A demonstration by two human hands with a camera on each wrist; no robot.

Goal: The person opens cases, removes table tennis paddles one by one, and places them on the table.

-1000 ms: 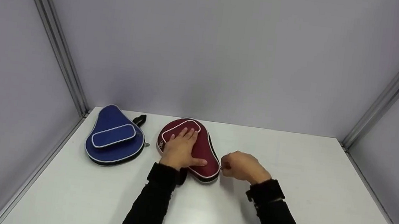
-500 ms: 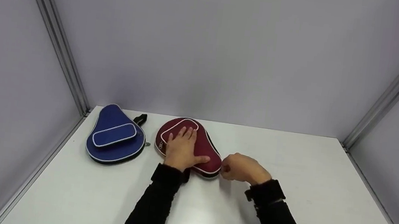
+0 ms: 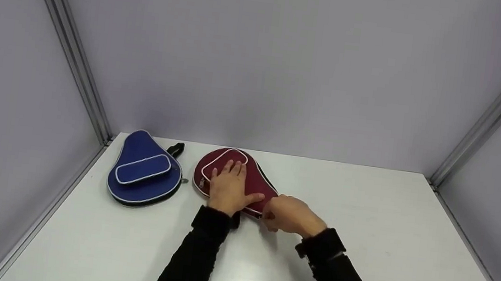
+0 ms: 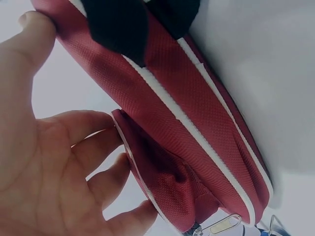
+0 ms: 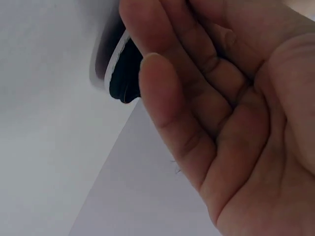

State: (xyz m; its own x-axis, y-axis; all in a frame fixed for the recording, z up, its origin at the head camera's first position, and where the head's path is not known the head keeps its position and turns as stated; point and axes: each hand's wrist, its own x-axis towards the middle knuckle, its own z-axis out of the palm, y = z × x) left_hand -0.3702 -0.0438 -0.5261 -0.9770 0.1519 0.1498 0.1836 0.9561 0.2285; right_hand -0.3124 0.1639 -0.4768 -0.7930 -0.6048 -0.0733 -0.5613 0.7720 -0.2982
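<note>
The red paddle-shaped case point(image 3: 255, 179) with white piping lies flat on the white table. My left hand point(image 3: 226, 193) rests on it, fingers spread and thumb out towards the narrow end. In the left wrist view, the left hand's fingertips point(image 4: 112, 179) touch the case's raised pocket point(image 4: 165, 189), beside a metal zip pull point(image 4: 222, 225). My right hand point(image 3: 294, 215) has its fingers curled at the zip edge of the narrow end. The right wrist view shows this hand point(image 5: 236, 123) beside the case's dark edge point(image 5: 123, 71); the pinched part is hidden behind the fingers.
A blue paddle-shaped case point(image 3: 131, 190) with a raised pocket and a black strap point(image 3: 176, 150) lies at the left of the table point(image 3: 391, 232). Grey panels point(image 3: 287, 69) stand behind the table and on both sides.
My right hand has moved left and slightly nearer along the narrow end's edge. The red case has shifted slightly left, its narrow end farther back, with my left hand still on it.
</note>
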